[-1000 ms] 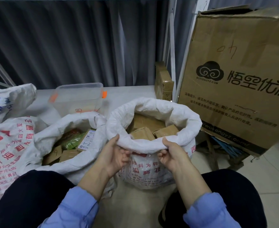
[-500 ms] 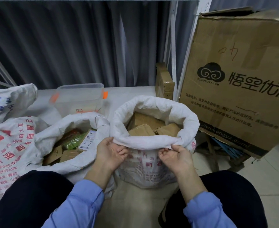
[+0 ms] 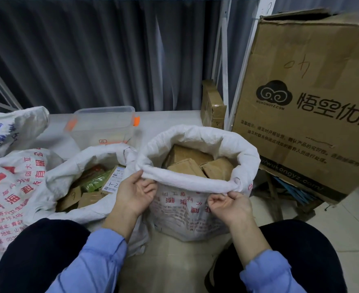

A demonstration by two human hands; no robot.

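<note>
A white woven sack (image 3: 191, 210) with red print stands on the floor between my knees, its top rolled down into a thick rim. Brown cardboard parcels (image 3: 187, 166) fill it. My left hand (image 3: 135, 192) is palm up at the rim's left end, thumb over the roll and fingers curled beneath it. My right hand (image 3: 227, 205) is palm up under the rim's right part, its fingertips pinching the rolled edge.
A second open sack (image 3: 53, 178) of parcels and green packets lies at the left, more printed sacks (image 3: 7, 187) beyond it. A clear plastic bin (image 3: 104, 125) sits behind. A big cardboard box (image 3: 310, 106) leans at the right beside a white shelf post (image 3: 223, 66).
Both hands dropped from gripping over the rolled rim to palm-up holds beneath it, and spread further apart. The rim now sits rolled lower on the sack.
</note>
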